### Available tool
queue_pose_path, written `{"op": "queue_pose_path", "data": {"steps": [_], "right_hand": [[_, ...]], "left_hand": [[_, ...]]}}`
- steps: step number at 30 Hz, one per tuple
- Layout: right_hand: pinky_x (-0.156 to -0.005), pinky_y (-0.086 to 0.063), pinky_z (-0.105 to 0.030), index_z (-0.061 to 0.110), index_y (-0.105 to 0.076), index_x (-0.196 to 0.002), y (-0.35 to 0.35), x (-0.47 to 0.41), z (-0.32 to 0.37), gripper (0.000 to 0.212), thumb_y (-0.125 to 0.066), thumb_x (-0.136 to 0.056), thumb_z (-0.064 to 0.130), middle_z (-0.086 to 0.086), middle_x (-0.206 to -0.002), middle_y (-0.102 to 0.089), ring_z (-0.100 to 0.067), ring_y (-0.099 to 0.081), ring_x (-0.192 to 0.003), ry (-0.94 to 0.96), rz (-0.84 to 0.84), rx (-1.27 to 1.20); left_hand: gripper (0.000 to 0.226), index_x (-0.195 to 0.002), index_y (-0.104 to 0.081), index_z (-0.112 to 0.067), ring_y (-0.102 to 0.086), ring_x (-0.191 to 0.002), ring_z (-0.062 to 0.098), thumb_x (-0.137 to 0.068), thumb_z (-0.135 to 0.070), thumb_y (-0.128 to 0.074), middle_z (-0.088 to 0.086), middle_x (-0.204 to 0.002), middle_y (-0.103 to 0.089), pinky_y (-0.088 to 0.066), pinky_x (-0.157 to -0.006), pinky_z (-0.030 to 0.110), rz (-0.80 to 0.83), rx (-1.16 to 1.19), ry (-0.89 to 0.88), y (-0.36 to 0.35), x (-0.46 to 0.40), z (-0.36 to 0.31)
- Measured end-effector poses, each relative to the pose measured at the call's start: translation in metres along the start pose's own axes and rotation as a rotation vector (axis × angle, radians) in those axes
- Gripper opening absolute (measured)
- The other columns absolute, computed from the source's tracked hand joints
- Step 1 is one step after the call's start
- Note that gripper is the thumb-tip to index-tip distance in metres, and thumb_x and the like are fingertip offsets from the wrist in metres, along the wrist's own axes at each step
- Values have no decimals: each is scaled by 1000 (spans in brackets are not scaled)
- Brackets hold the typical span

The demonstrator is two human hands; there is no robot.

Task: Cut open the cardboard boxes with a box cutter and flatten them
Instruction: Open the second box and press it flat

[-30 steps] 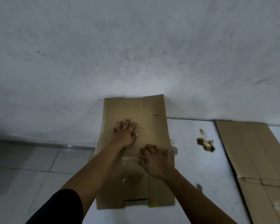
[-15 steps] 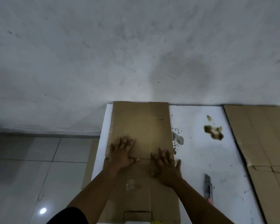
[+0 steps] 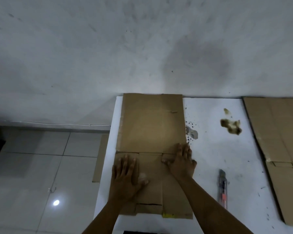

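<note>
The left hand (image 3: pixel 125 176) has slid down from the fold line onto the lower left flap of the flattened cardboard box (image 3: pixel 150 125), its grip released, palm flat. The box now lies flat on the white bench (image 3: pixel 210 149). The right hand (image 3: pixel 181 162) has moved to the right edge, fingers straight and pressing. The box cutter (image 3: pixel 222 190) lies on the bench beside it, more exposed than before.

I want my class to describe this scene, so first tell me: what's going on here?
A person is pressing a flattened cardboard box onto a white table with both hands. The left hand lies flat on its near flaps; the right hand presses along the fold line. A box cutter lies unused to the right, and another flattened box lies beyond it.
</note>
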State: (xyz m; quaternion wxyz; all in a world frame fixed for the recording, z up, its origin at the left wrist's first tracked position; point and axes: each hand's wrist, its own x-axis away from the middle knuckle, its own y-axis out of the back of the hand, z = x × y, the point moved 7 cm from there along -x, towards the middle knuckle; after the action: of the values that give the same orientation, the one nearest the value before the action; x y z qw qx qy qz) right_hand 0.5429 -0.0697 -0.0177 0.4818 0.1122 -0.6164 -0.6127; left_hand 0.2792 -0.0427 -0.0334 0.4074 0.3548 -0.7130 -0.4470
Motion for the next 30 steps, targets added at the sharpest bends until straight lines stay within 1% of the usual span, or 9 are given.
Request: {"op": "queue_pose_path", "data": {"steps": [2, 5, 8, 13, 16, 18, 23, 27, 30], "right_hand": [[-109, -32, -53, 18, -9, -157, 4, 4, 2, 112, -62, -76, 74, -11, -166, -3, -32, -12, -150, -49, -21, -42], [-100, -41, -51, 13, -15, -152, 14, 1, -1, 122, -76, -64, 70, -11, -151, -23, -34, -29, -135, -142, -39, -133], [-95, -44, -49, 12, -17, -149, 23, -7, -4, 128, -85, -55, 65, -11, -136, -30, -34, -36, -125, -212, -18, -168], [-98, -44, -53, 20, -26, -137, 25, -24, -19, 110, -91, -54, 53, -15, -131, -39, -40, -43, -125, -302, 48, -355], [-96, -49, -50, 17, -36, -121, 27, -36, -32, 69, -77, -77, 50, -17, -125, -53, -36, -54, -107, -290, 40, -550], [-93, -49, -45, 15, -43, -119, 31, -41, -36, 50, -62, -91, 52, -17, -123, -59, -30, -55, -98, -274, 62, -663], [-94, -45, -39, 8, -63, -114, 40, -45, -23, 56, -36, -102, 56, -16, -119, -66, -30, -60, -103, -211, 99, -505], [-94, -45, -41, 6, -49, -132, 38, -41, -15, 58, -37, -102, 54, -17, -127, -62, -36, -60, -114, -263, 25, -569], [-95, -47, -47, 12, -45, -130, 42, -34, -15, 50, -37, -102, 53, -14, -122, -64, -37, -62, -111, -237, -58, -600]], "left_hand": [[104, -159, -14, -29, 3, -153, 31, -77, -92, -32, 6, -167, -2, -7, -122, 55, 0, 14, 64, 5, -8, 1], [84, -147, -40, -16, -30, -144, 37, -85, -73, -45, 14, -155, -34, -35, -109, 60, -93, 77, 177, 28, -31, 5], [75, -148, -34, -15, -35, -139, 36, -87, -47, -63, 14, -153, -33, -37, -102, 62, -141, 215, 394, 50, -55, 13], [76, -146, -33, -20, -47, -127, 39, -85, -52, -65, 15, -140, -47, -39, -102, 60, -123, 502, 704, 59, -79, 44], [74, -144, -34, -18, -58, -117, 37, -87, -55, -65, 12, -132, -58, -47, -96, 45, -59, 658, 633, 57, -91, 54], [71, -141, -40, -17, -59, -114, 37, -87, -55, -66, 11, -130, -60, -48, -92, 42, -12, 655, 560, 58, -97, 59], [50, -123, -52, -14, -60, -107, 33, -91, -51, -63, 9, -117, -61, -51, -91, 42, 3, 755, 519, 61, -111, 62], [42, -126, -44, -12, -59, -103, 36, -100, -45, -50, 13, -115, -58, -48, -85, 39, -36, 740, 460, 65, -114, 51], [39, -125, -46, -13, -59, -105, 35, -101, -43, -51, 12, -114, -59, -45, -84, 37, -75, 746, 432, 67, -110, 47]]}}
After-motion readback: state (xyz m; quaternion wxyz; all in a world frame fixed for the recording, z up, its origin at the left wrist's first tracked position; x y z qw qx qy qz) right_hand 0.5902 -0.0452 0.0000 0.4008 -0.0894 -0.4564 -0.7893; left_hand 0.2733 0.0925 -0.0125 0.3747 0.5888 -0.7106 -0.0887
